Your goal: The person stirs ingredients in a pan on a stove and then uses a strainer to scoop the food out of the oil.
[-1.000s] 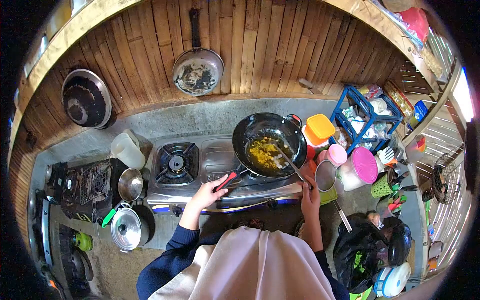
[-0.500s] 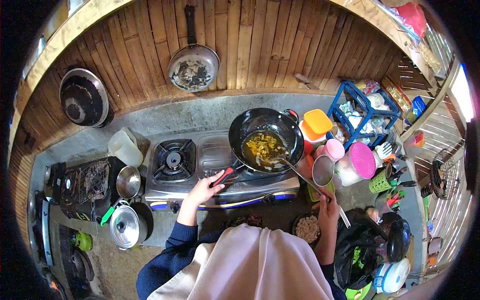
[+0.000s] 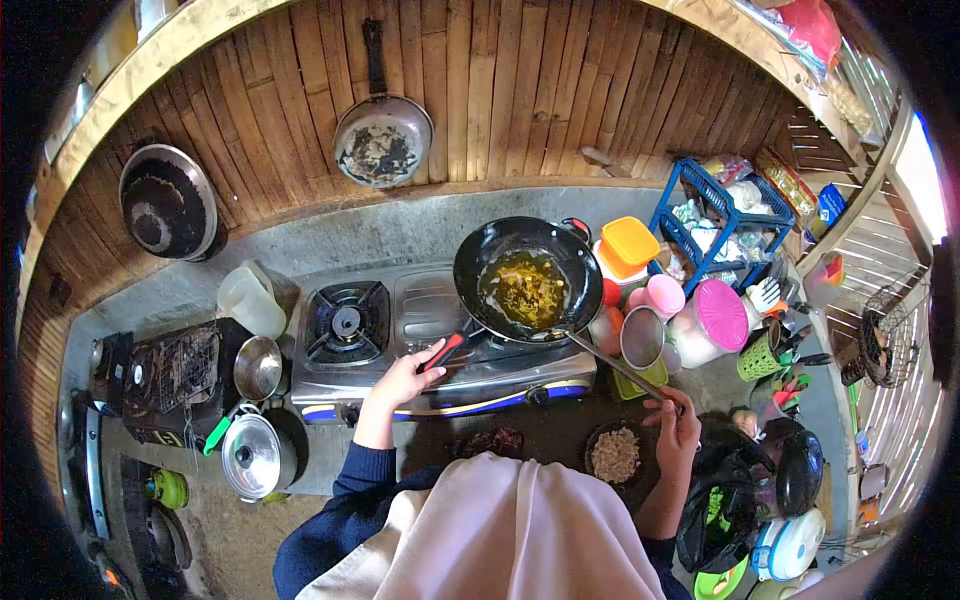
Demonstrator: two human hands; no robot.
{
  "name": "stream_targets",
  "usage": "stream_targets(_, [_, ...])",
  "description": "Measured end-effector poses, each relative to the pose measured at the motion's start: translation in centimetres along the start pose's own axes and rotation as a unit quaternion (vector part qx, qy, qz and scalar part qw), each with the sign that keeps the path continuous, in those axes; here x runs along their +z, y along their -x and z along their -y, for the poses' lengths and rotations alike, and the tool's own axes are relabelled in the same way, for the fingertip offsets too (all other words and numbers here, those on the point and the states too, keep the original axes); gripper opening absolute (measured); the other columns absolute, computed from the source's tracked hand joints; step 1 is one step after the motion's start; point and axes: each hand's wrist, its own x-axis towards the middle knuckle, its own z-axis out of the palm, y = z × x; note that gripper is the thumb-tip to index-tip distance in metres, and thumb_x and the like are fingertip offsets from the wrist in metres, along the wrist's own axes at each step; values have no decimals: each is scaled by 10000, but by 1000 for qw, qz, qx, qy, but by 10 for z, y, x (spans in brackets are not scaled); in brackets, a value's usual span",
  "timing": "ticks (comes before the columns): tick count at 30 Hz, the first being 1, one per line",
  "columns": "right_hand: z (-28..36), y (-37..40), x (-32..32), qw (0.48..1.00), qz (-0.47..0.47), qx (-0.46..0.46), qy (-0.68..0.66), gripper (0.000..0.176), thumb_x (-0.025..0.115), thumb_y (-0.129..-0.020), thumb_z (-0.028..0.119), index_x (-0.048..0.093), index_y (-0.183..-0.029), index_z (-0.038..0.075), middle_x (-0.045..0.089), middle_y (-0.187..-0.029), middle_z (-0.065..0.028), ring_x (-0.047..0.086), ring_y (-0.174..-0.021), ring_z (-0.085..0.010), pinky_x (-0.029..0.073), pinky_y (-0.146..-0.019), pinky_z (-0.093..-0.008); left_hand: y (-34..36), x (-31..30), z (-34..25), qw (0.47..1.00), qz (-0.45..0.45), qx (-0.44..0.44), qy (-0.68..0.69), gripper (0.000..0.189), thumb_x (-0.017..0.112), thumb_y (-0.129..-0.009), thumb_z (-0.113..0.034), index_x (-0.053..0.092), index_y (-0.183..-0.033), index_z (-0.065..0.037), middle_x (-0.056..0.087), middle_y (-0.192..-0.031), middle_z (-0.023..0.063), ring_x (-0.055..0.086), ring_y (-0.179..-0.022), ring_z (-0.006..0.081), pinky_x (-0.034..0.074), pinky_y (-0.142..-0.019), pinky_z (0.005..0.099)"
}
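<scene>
A black wok (image 3: 480, 262) sits on the right burner of a steel gas stove (image 3: 420, 290). Yellow-brown spice paste (image 3: 530, 295) lies in oil at its bottom. My left hand (image 3: 407, 378) is closed around the wok's red-and-black handle (image 3: 445, 350). My right hand (image 3: 676, 425) grips the shaft of a long metal spatula (image 3: 615, 365), which slants over the wok's near right rim. The spatula's tip is hard to make out there. Close to my right wrist stands a dark bowl of pale, crumbly food (image 3: 615, 453).
The left burner (image 3: 347, 318) carries no pan. To its left are a small steel pot (image 3: 257, 367), a lidded pot (image 3: 250, 455) and a plastic pitcher (image 3: 252, 300). Right of the wok crowd a strainer (image 3: 642, 337), a pink-lidded jar (image 3: 719, 313) and a blue rack (image 3: 700, 260).
The spatula has drawn back towards the wok's near right rim, and my right hand has shifted slightly right and down. The paste looks more spread out. My left hand keeps its hold.
</scene>
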Motion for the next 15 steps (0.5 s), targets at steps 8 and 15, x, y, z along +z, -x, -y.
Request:
stream_targets(8, [1, 1, 5, 1000, -16, 8, 2, 271, 454, -961, 185, 512, -1094, -44, 646, -853, -138, 570, -639, -115, 481, -599, -249, 2, -1, -3, 1000, -2, 7, -7, 554, 642, -854, -225, 420, -1360, -256, 524, -713, -36, 406, -562, 57, 410, -551, 232])
stream_targets(15, [-16, -3, 19, 999, 12, 12, -28, 239, 476, -946, 148, 513, -1110, -21, 656, -858, -138, 579, -606, -104, 483, -582, -228, 2, -4, -7, 999, 24, -19, 16, 551, 641, -846, -217, 425, -1353, -205, 549, -1271, 26, 535, -802, 70, 473, -689, 245])
